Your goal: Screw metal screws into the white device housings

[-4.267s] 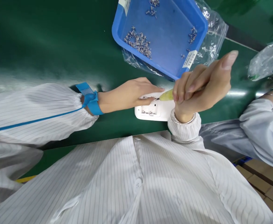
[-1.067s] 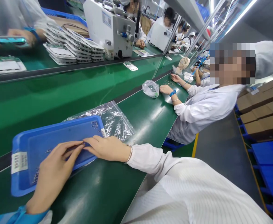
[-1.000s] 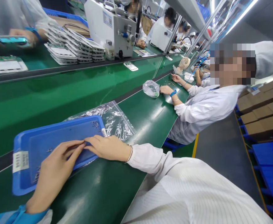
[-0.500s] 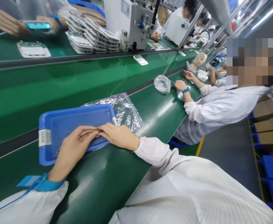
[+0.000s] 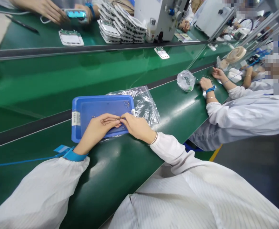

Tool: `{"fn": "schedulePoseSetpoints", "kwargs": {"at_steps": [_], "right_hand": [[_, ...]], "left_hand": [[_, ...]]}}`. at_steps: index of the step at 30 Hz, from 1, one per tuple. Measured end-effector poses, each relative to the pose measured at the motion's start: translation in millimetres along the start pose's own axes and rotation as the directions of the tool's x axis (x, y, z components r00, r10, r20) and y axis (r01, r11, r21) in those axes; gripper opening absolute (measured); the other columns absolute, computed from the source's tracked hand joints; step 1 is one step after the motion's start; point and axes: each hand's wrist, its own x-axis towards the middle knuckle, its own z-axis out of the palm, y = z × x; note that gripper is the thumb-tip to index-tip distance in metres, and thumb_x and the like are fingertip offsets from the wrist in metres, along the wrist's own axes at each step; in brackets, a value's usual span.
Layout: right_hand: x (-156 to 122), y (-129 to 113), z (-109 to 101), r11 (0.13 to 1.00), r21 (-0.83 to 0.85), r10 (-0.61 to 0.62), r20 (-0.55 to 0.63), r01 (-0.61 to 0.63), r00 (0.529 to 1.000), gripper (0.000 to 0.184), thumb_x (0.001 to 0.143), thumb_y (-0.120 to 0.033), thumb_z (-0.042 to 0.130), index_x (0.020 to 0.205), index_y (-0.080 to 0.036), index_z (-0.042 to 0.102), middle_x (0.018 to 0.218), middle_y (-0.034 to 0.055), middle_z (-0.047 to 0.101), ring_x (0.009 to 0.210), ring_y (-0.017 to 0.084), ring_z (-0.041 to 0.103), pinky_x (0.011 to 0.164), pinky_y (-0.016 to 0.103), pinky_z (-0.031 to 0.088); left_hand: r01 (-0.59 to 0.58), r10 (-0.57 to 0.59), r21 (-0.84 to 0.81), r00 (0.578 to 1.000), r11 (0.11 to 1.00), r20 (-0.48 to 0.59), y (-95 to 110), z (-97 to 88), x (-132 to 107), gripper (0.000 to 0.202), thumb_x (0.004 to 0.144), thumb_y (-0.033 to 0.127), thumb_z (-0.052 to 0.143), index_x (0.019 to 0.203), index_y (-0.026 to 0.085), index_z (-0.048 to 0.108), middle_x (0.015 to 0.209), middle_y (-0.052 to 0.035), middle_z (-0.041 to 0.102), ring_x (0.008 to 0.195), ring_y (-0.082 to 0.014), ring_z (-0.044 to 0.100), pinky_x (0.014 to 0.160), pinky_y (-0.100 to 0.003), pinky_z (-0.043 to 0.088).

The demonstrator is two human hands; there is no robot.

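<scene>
Both hands are over the near side of the blue tray [image 5: 94, 108] on the green table [image 5: 120, 165]. The left hand [image 5: 96, 129] comes in from the lower left, palm down, with a blue wrist strap [image 5: 72, 155] at the cuff. Its fingers [image 5: 111, 119] are narrow, drawn together to a pinch. The right hand [image 5: 136, 127] comes in from the right, fingers bunched close, a thin bracelet at the wrist. The fingertips of the two hands meet just inside the tray's near rim. A thin dark sliver shows between them; too small to tell what it is or which hand has it.

The tray is flat and mostly bare. A few small metal parts [image 5: 127, 103] sit in its far right corner, apart from the fingers. More specks lie by the left hand near the front left. There is a white label on the tray's left wall. The tray's right end rests on a clear plastic bag [image 5: 146, 105], which sticks out to the right, just beyond the right hand.

Further right at the same table, a co-worker's hands [image 5: 206, 83] are beside a crumpled clear bag [image 5: 186, 80], with a small fan [image 5: 236, 54] behind. A white device [image 5: 161, 52] lies on the belt across the middle. On the far side are a stack of white housings [image 5: 122, 30] and a grey machine [image 5: 163, 14], and another person's hands hold a device [image 5: 75, 14].
</scene>
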Motion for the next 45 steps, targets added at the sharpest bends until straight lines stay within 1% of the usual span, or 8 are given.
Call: {"fn": "schedulePoseSetpoints", "kwargs": {"at_steps": [7, 16, 20, 27, 31, 36, 41, 45], "right_hand": [[1, -1, -8, 0.999, 0.04, 0.014, 0.062, -0.017, 0.998, 0.04, 0.105, -0.043, 0.016, 0.109, -0.02, 0.048, 0.098, 0.0003, 0.07, 0.079, 0.014, 0.067, 0.059, 0.026, 0.034], [1, -1, -11, 0.996, 0.035, 0.073, 0.108, -0.077, 0.992, 0.04, 0.105, -0.04, 0.015, 0.112, -0.02, 0.049, 0.096, 0.0013, 0.069, 0.077, 0.014, 0.066, 0.061, 0.025, 0.034], [1, 1, -8, 0.997, 0.054, 0.058, 0.088, -0.063, 0.994, 0.042, 0.105, -0.042, 0.016, 0.114, -0.021, 0.051, 0.104, 0.0006, 0.069, 0.082, 0.013, 0.066, 0.063, 0.024, 0.036], [-1, -1, -1, 1.0, 0.021, 0.019, 0.031, -0.02, 0.999, 0.051, 0.104, -0.046, 0.011, 0.125, -0.023, 0.051, 0.121, 0.0012, 0.066, 0.098, 0.012, 0.065, 0.068, 0.023, 0.04], [-2, -1, -1, 1.0, 0.012, 0.021, 0.047, -0.022, 0.999, 0.049, 0.104, -0.044, 0.011, 0.126, -0.023, 0.051, 0.121, 0.0024, 0.066, 0.097, 0.012, 0.065, 0.067, 0.023, 0.039], [0, 0, -4, 0.998, -0.003, 0.062, 0.059, -0.062, 0.996, 0.047, 0.105, -0.043, 0.014, 0.115, -0.023, 0.055, 0.11, 0.0013, 0.069, 0.088, 0.012, 0.066, 0.062, 0.024, 0.034], [0, 0, -6, 0.999, -0.011, 0.049, 0.032, -0.048, 0.998, 0.046, 0.105, -0.042, 0.015, 0.105, -0.02, 0.056, 0.097, 0.0013, 0.07, 0.078, 0.013, 0.065, 0.057, 0.027, 0.03], [0, 3, -2, 0.998, 0.056, 0.028, -0.026, -0.027, 0.999, 0.041, 0.105, -0.042, 0.021, 0.113, -0.021, 0.055, 0.105, 0.0011, 0.07, 0.083, 0.012, 0.066, 0.058, 0.026, 0.031]], "left_hand": [[-0.077, 0.081, 0.102, 0.996, 0.992, -0.035, -2, 0.5, 0, 0.035, 0.078, 0.048, 0.069, 0.095, 0.018, 0.069, 0.085, -0.0059, 0.074, 0.085, -0.0217, 0.072, 0.091, -0.036, 0.057], [-0.083, 0.086, 0.052, 0.995, 0.995, -0.056, 0, 2.6, -4, 0.039, 0.072, 0.045, 0.077, 0.098, 0.016, 0.073, 0.088, -0.0071, 0.075, 0.085, -0.0215, 0.072, 0.09, -0.034, 0.058], [-0.082, 0.082, 0.013, 0.995, 0.997, -0.058, -1, 3.8, -4, 0.046, 0.072, 0.045, 0.076, 0.106, 0.015, 0.07, 0.091, -0.008, 0.074, 0.085, -0.0215, 0.072, 0.091, -0.036, 0.057], [-0.157, 0.156, -0.005, 0.986, 0.988, -0.062, -2, 5.9, -1, 0.031, 0.082, 0.037, 0.066, 0.101, 0.012, 0.065, 0.074, -0.0052, 0.07, 0.072, -0.0191, 0.07, 0.077, -0.035, 0.059], [-0.171, 0.169, -0.027, 0.984, 0.985, -0.058, -1, 6.9, -2, 0.031, 0.082, 0.038, 0.067, 0.099, 0.012, 0.064, 0.075, -0.0054, 0.07, 0.073, -0.019, 0.07, 0.078, -0.035, 0.058], [-0.162, 0.159, -0.038, 0.985, 0.986, -0.065, 0, 7.7, -4, 0.038, 0.079, 0.042, 0.072, 0.101, 0.014, 0.063, 0.085, -0.0069, 0.072, 0.083, -0.0196, 0.07, 0.088, -0.036, 0.057], [-0.243, 0.237, -0.018, 0.96, 0.97, -0.151, -5, 9.3, -3, 0.029, 0.079, 0.037, 0.073, 0.094, 0.014, 0.066, 0.089, -0.0062, 0.072, 0.086, -0.0184, 0.07, 0.088, -0.032, 0.057], [-0.246, 0.238, -0.067, 0.965, 0.967, -0.114, -6, 8.6, -3, 0.029, 0.08, 0.037, 0.074, 0.095, 0.013, 0.065, 0.084, -0.0054, 0.071, 0.082, -0.0177, 0.07, 0.085, -0.032, 0.057]]}}
